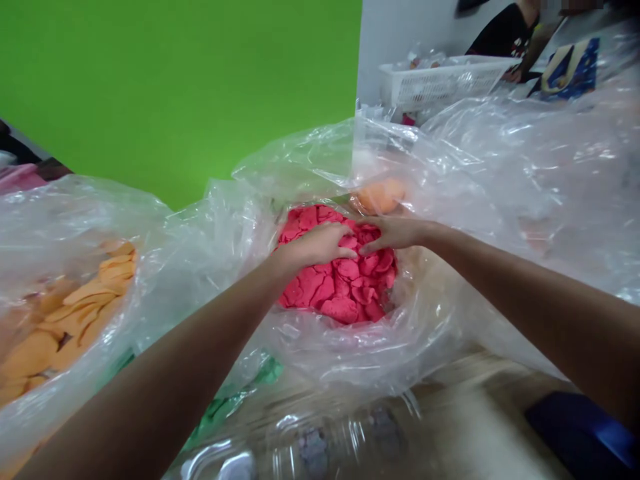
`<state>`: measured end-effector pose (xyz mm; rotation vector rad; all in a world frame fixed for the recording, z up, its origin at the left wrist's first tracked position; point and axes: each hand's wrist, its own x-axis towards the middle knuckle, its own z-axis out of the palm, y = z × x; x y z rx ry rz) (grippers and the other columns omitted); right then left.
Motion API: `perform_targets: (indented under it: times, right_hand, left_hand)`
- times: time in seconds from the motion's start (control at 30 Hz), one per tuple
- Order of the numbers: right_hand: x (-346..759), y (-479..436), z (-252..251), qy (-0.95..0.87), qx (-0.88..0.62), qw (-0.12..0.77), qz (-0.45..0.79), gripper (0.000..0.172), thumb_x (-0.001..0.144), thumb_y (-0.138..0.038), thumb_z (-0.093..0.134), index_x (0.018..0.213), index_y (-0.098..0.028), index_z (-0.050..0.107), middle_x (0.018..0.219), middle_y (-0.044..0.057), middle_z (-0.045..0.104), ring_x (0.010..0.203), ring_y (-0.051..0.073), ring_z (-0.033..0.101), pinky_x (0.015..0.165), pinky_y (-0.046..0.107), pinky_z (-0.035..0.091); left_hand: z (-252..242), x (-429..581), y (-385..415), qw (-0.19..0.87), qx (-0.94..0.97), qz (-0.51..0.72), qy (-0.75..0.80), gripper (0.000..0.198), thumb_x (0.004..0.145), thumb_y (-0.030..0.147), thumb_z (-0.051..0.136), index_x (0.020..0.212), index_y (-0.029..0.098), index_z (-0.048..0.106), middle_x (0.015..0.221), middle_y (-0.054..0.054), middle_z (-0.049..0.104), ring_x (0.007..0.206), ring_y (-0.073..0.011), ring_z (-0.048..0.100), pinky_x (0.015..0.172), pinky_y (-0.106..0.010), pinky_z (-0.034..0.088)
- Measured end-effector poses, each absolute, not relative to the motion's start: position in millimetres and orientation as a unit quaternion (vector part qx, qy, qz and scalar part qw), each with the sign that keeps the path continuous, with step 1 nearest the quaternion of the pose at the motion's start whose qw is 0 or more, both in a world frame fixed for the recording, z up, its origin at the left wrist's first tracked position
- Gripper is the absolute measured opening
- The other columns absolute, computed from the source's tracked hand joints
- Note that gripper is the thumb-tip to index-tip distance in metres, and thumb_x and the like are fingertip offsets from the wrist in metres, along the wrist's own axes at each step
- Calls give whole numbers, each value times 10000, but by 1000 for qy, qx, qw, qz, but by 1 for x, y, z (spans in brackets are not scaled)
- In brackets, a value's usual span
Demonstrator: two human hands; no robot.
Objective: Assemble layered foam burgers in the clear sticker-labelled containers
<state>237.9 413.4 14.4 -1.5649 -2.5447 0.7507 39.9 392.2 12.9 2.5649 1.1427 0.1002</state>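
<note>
Flat, crumpled pink-red pieces (345,287), clay-like in look, fill an open clear plastic bag (320,347) in the middle of the view. Over their left part lies my left hand (325,243), fingers apart and touching the top of the heap. My right hand (393,233) reaches in from the other side, its thumb and fingers spread on the pieces at the back right. The fingertips of both hands point towards each other, a small gap between them. Neither hand visibly grips a piece, though some fingers are partly hidden.
Orange pieces (85,307) fill another plastic bag at left; an orange lump (381,195) sits behind the pink-red ones. Green material (215,413) and clear plastic containers (320,447) lie in front. A white basket (445,80) and a person (505,33) are at back right, beyond a green panel (180,87).
</note>
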Motion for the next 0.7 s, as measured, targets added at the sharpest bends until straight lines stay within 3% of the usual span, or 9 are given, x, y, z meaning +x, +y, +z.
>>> perform_targets:
  times: [0.1, 0.17, 0.3, 0.4, 0.53, 0.7]
  right_hand:
    - [237, 412, 17, -809, -528, 59, 252, 444, 679, -420, 596, 1069, -207, 590, 1073, 76, 612, 986, 273, 549, 866, 391, 404]
    - [238, 411, 18, -796, -539, 87, 260, 298, 699, -375, 578, 919, -178, 622, 940, 67, 637, 895, 245, 573, 810, 364, 430]
    - [238, 408, 16, -755, -575, 161, 272, 246, 630, -332, 655, 763, -154, 548, 811, 68, 611, 776, 226, 568, 698, 346, 458]
    - [233, 406, 15, -701, -604, 229, 302, 181, 702, -207, 564, 861, -168, 487, 833, 63, 609, 710, 175, 576, 629, 303, 469]
    - [230, 401, 25, -627, -629, 296, 352, 254, 760, -134, 443, 1009, -178, 419, 866, 63, 628, 688, 148, 593, 587, 274, 465]
    - [236, 383, 45, -590, -604, 298, 446, 144, 794, -270, 472, 842, -157, 548, 817, 63, 652, 725, 154, 610, 614, 262, 473]
  left_hand:
    - [15, 39, 394, 165, 900, 41, 401, 401, 842, 466, 360, 1110, 201, 499, 1074, -66, 569, 970, -210, 524, 817, -306, 393]
    - [15, 39, 391, 164, 900, 36, 403, 469, 798, 512, 421, 1144, 202, 482, 1130, -75, 545, 1045, -240, 480, 859, -336, 372]
    - [11, 40, 386, 167, 895, 25, 413, 731, 650, 572, 582, 1245, 191, 396, 1251, -104, 468, 1146, -298, 391, 903, -386, 347]
    - [9, 42, 388, 164, 892, 43, 420, 570, 737, 535, 507, 1193, 198, 456, 1180, -88, 529, 1097, -273, 445, 890, -363, 357]
    - [11, 41, 393, 162, 879, 76, 442, 412, 834, 490, 370, 1068, 199, 542, 1056, -67, 602, 950, -234, 543, 807, -318, 404]
    - [12, 35, 400, 154, 865, 100, 467, 402, 883, 429, 275, 1019, 188, 567, 1031, -58, 620, 908, -213, 565, 773, -296, 424]
